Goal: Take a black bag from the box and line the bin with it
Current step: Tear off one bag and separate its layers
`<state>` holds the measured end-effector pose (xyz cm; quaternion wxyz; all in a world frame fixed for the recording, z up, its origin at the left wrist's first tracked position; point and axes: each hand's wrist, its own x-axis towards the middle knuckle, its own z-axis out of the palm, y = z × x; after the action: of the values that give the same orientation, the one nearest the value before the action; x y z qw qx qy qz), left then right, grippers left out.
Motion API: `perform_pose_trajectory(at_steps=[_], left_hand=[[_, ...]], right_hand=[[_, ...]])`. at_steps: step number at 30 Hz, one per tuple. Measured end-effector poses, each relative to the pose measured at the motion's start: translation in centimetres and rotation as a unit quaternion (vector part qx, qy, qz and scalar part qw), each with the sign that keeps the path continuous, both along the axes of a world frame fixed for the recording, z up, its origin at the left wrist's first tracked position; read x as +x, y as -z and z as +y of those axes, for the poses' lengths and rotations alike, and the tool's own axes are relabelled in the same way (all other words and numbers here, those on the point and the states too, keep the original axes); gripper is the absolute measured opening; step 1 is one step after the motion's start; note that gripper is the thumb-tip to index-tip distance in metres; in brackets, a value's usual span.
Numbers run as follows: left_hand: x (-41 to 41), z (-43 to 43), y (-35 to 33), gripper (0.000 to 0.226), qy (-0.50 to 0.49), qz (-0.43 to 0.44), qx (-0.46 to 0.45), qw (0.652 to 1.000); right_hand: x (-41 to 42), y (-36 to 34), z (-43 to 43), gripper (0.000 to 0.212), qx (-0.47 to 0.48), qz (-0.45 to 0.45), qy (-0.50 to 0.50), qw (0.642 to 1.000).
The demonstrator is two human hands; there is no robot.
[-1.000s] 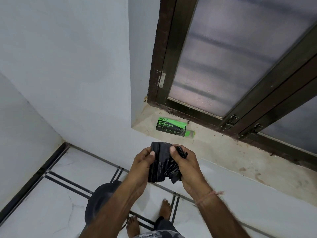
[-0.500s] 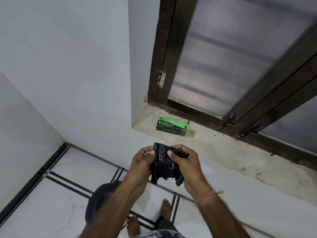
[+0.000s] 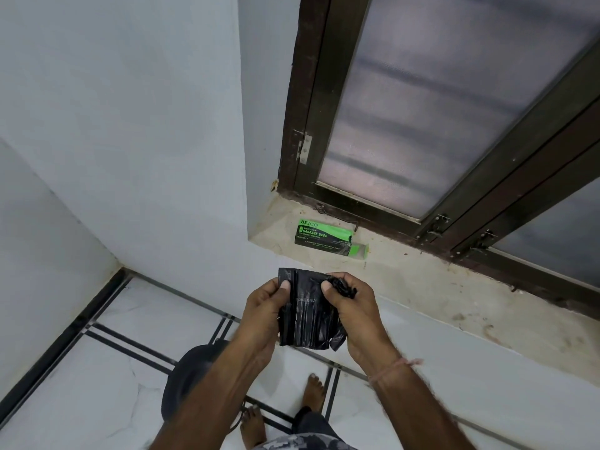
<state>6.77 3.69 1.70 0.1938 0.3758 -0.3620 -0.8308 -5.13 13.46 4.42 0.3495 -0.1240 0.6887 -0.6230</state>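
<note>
Folded black bag [image 3: 306, 311] pinched between my left hand [image 3: 263, 315] and right hand [image 3: 352, 311] at frame center, green box [image 3: 324, 238] on sill above, bin [image 3: 191, 383] lower left.

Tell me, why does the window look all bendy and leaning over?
Head view: the wide lens curves and tilts the window frame near the edges; the frosted glass only shows blurry stripes; the black bag between both hands looks sharp, with soft, even light.

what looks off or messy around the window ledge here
The green bag box lies on its side on the stained, gritty ledge, its right end flap hanging open. The black bag in both hands is only creased, not torn.
</note>
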Motion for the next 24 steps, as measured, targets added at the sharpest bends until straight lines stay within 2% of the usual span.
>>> perform_pose_trajectory(at_steps=[4, 8, 13, 17, 22, 24], left_hand=[[-0.09, 0.22, 0.15, 0.027, -0.015, -0.009, -0.003, 1.0], [-0.03, 0.31, 0.13, 0.027, -0.022, -0.006, 0.003, 1.0], [0.0, 0.35, 0.11, 0.027, -0.016, -0.006, 0.011, 1.0], [-0.22, 0.4, 0.1, 0.028, -0.013, -0.023, 0.024, 0.999], [-0.23, 0.54, -0.49, 0.037, 0.013, -0.007, 0.0, 1.0], [-0.29, 0.52, -0.23, 0.032, 0.01, -0.018, -0.015, 1.0]], right_hand=[[0.01, 0.29, -0.06, 0.007, 0.0, 0.012, 0.003, 1.0], [0.3, -0.47, 0.16, 0.021, -0.013, -0.007, -0.018, 1.0], [0.26, -0.27, 0.18, 0.021, 0.008, -0.016, -0.016, 1.0], [0.2, -0.07, 0.18, 0.006, 0.015, 0.003, -0.021, 1.0], [0.16, -0.3, 0.11, 0.01, 0.008, 0.006, -0.016, 1.0], [0.27, -0.49, 0.1, 0.01, 0.0, -0.008, -0.007, 1.0]])
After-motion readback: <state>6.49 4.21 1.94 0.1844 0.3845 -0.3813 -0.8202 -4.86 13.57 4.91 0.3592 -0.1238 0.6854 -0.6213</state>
